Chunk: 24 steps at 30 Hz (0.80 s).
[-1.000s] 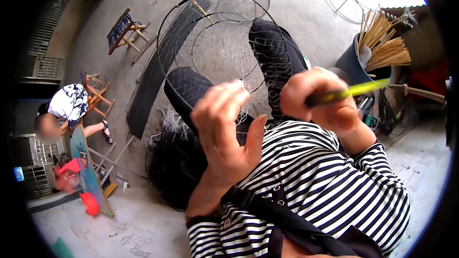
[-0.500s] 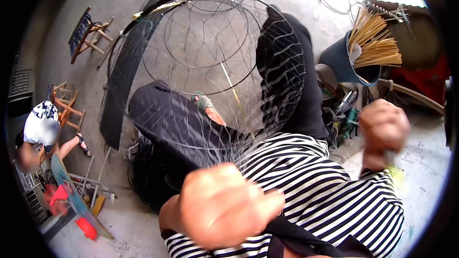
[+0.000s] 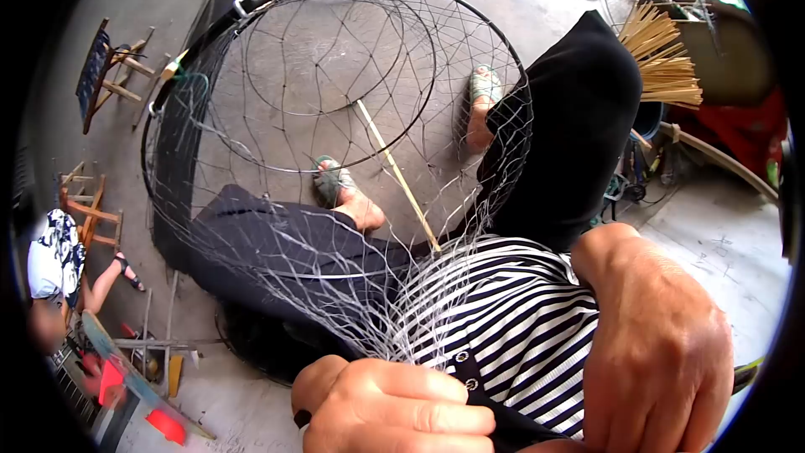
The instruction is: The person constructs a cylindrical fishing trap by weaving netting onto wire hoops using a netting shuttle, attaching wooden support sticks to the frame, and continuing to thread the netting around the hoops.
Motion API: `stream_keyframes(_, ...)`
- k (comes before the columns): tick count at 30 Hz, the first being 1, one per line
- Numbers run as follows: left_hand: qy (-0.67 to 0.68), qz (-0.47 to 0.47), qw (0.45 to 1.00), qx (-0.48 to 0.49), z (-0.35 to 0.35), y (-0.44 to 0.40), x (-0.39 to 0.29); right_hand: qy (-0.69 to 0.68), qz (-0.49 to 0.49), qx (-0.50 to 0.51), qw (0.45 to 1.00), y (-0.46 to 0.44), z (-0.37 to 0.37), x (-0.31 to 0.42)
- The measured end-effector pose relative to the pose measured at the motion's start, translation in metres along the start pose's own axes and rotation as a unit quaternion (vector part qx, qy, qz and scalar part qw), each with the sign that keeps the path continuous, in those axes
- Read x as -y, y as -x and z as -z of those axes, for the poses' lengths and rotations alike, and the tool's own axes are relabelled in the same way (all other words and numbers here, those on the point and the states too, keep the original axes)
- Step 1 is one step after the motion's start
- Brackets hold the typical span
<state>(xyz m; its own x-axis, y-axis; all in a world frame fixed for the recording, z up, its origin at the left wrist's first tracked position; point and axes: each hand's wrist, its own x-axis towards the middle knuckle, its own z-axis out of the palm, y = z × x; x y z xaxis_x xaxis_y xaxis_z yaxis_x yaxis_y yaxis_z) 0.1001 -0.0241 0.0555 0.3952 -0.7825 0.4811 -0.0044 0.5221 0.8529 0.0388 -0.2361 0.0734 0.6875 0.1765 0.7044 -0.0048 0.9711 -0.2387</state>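
Across my lap stands a hooped wire net, its mesh gathered toward my left hand at the bottom centre. That hand is closed, its fingers wrapped round the bunched mesh. At the lower right, my right hand has its fingers curled down and pressed together. A dark tool with a yellow-green end sticks out beside it, its other part hidden behind the hand. A thin bamboo stick slants inside the net's outline. The net's black rim has a pale clip on its upper left.
Bamboo strips stand in a bucket at the right. Folding stools and a seated person are at the left. A long dark bundle lies behind the net. A board with red pieces stands lower left.
The net has been raised and drawn closer. My left hand has gone from open to closed on its mesh. My right hand has moved out, then down to the lower right with the tool.
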Motion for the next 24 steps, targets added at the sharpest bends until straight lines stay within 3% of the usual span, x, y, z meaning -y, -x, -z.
stream_keyframes(4, 0.047, 0.081, 0.994, 0.061, 0.006, 0.005, 0.001, 0.024, -0.022, 0.026, 0.999, -0.002, 0.006, 0.006)
stream_keyframes(6, 0.042, 0.115, 0.992, 0.034, -0.005, 0.005, 0.004, 0.058, 0.028, -0.015, 0.998, 0.007, -0.007, -0.002)
stream_keyframes(8, -0.003, 0.064, 0.997, 0.042, -0.008, 0.002, 0.005, 0.071, 0.051, -0.033, 0.996, 0.013, -0.014, -0.008)
stream_keyframes(10, -0.07, -0.082, 0.99, 0.086, 0.001, -0.018, 0.018, 0.069, 0.046, -0.033, 0.996, 0.013, -0.017, -0.008)
stream_keyframes(14, -0.117, -0.168, 0.979, -0.018, -0.031, -0.026, 0.027, 0.071, 0.042, -0.013, 0.997, 0.006, -0.022, -0.002)
stream_keyframes(17, -0.113, -0.09, 0.982, 0.119, -0.008, -0.035, 0.022, 0.08, 0.016, 0.04, 0.996, 0.003, -0.025, 0.005)
stream_keyframes(20, -0.213, 0.029, 0.976, -0.016, -0.027, -0.042, 0.037, 0.122, 0.012, 0.019, 0.992, 0.006, -0.035, 0.008)
stream_keyframes(22, -0.298, 0.126, 0.938, -0.127, -0.038, -0.034, 0.037, 0.172, 0.005, 0.046, 0.984, 0.007, -0.042, 0.01)
stream_keyframes(23, -0.311, 0.131, 0.926, -0.171, -0.037, -0.027, 0.043, 0.198, -0.005, 0.07, 0.978, 0.01, -0.043, 0.016)
stream_keyframes(24, -0.321, 0.136, 0.912, -0.215, -0.036, -0.021, 0.05, 0.106, -0.025, 0.16, 0.981, 0.02, -0.036, 0.027)
